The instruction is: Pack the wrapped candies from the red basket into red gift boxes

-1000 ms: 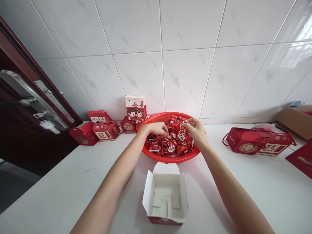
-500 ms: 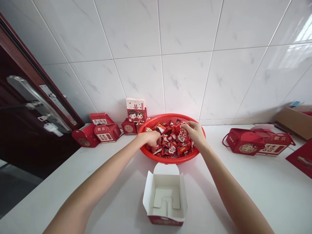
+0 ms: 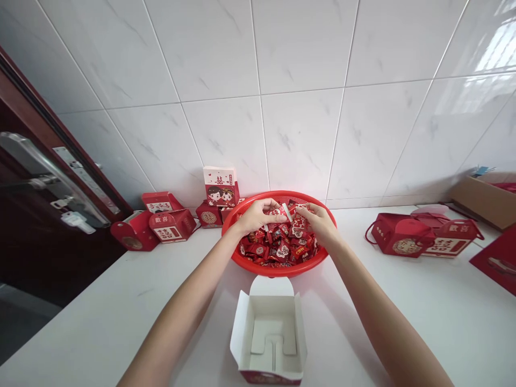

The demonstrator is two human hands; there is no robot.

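Note:
A red plastic basket (image 3: 278,270) full of red-wrapped candies (image 3: 282,250) stands near the tiled wall. Over its left part, my left hand (image 3: 260,216) pinches a red and white wrapped candy (image 3: 279,214) between thumb and fingers. My right hand (image 3: 318,221) is closed on another patterned red candy (image 3: 301,215), close beside the first. In front of the basket an open box (image 3: 274,333), white inside and red outside, sits with its flaps up and nothing in it.
Several red gift boxes (image 3: 172,226) stand at the left by the wall, one pale-topped box (image 3: 220,185) upright. More red boxes (image 3: 399,235) and a cardboard box (image 3: 484,199) are at the right. A dark door (image 3: 24,226) borders the counter's left side.
My left hand has risen out of the candies and moved right, now with a candy in its fingers. My right hand holds its candy near it. The view has shifted slightly.

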